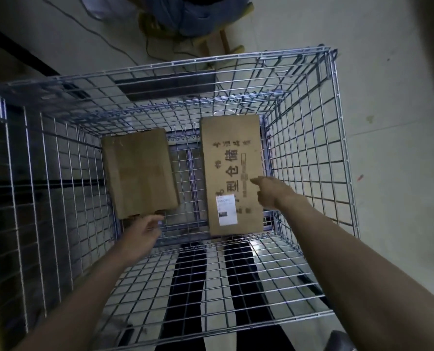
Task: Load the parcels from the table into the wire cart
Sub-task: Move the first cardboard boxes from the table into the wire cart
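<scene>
The wire cart (46, 153) fills most of the view, seen from above, its top rim open and its four mesh walls dropping to a mesh floor. Along the left wall a strip of bare cart floor lies between the mesh and the first parcel.

Two cardboard parcels lie flat on the cart floor, side by side and apart. The left parcel (140, 171) is plain brown, slightly turned, with its far end close to the back wall. The left hand (142, 233) reaches down just at its near edge; the fingers (157, 219) are loosely curled and sit at or just under that edge, though whether they actually grip the cardboard cannot be told.

Between the two parcels runs an open lane of mesh floor, from the back wall to the near wall.

The right parcel (232, 171) is longer, printed with dark characters and carrying one white label (226, 209) near its near end. Its right edge lies close to the right wall. The right hand (271, 192) hovers over its right side with fingers held fairly straight and relaxed, holding nothing; contact with the box cannot be told.

Beyond the cart's right wall is pale bare floor (388, 122).
</scene>
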